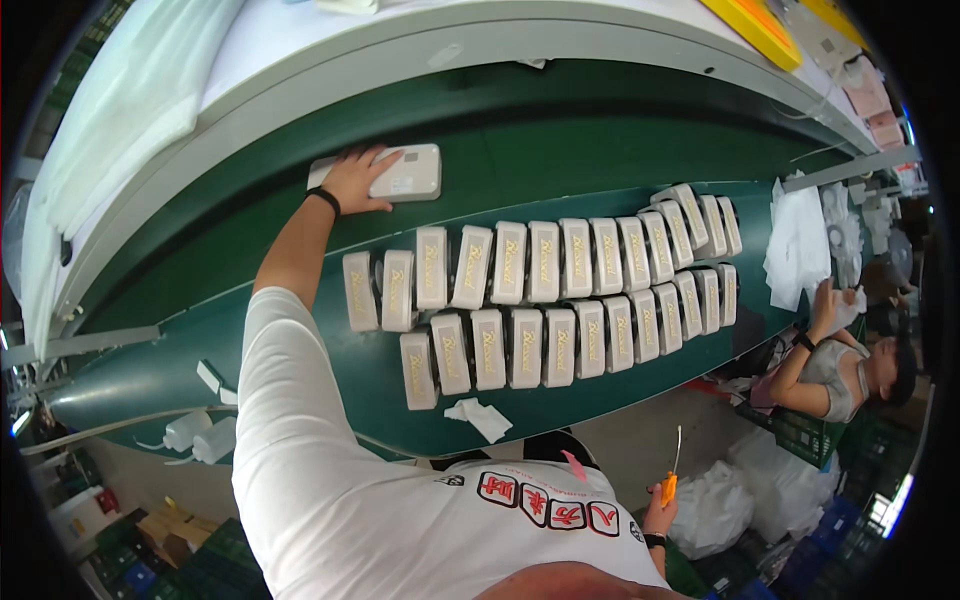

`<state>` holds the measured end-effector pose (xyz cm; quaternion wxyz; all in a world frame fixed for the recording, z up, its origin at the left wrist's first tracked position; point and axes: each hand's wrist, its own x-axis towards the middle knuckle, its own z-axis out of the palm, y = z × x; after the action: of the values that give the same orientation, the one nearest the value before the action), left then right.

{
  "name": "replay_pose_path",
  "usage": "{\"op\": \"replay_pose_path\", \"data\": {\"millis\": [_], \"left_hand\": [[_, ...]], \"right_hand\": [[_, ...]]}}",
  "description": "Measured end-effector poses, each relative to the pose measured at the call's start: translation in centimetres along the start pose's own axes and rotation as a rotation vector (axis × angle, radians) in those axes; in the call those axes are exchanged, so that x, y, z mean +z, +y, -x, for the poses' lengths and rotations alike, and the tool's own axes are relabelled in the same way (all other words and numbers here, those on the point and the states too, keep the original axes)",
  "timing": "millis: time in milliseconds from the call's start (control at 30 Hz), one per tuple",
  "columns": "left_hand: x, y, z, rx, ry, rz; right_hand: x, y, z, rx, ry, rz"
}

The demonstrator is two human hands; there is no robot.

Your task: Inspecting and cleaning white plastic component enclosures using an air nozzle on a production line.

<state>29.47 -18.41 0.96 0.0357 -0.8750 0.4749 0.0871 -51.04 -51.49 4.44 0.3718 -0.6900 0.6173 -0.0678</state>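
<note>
At the far side of the bench, my left hand [352, 183] reaches over a flat off-white rectangular case [415, 172] with rounded corners and small labels. Its fingers spread across the case's top and the thumb lies along the near edge; the underside is hidden. Low beside my body, my right hand [657, 512] is closed around the orange handle of a screwdriver [669, 486], its thin shaft pointing up. Between my arms and the far side, two rows of similar off-white cases [543, 262] stand on edge, with gold lettering and dark gaps between them.
A crumpled white tissue [482, 418] lies near the green bench's [330, 385] front edge. White bottles [212, 440] stand at left. A raised shelf [450, 55] borders the far side. A co-worker [835, 370] sits at right, near white plastic sheets [797, 245].
</note>
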Motion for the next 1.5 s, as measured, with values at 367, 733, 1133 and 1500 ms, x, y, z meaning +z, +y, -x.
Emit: {"op": "replay_pose_path", "data": {"millis": [367, 733, 1133, 1500], "left_hand": [[-1.5, 0.4, 14.6, -0.357, 0.396, -0.001], [3.6, 6.8, 32.4, -0.613, 0.310, 0.162], [-1.3, 9.2, 30.9, -0.618, 0.583, 0.427], [-11.2, 28.5, 38.2, -0.388, 1.213, 0.648]], "right_hand": [[2.8, -6.6, -3.5, -0.289, -0.149, 0.023], [6.5, -13.0, -1.5, -0.493, -0.347, -0.004], [6.3, -17.4, 2.8, -0.779, -0.518, 0.049], [7.4, -33.9, 10.9, -1.270, -1.100, 0.209]]}}
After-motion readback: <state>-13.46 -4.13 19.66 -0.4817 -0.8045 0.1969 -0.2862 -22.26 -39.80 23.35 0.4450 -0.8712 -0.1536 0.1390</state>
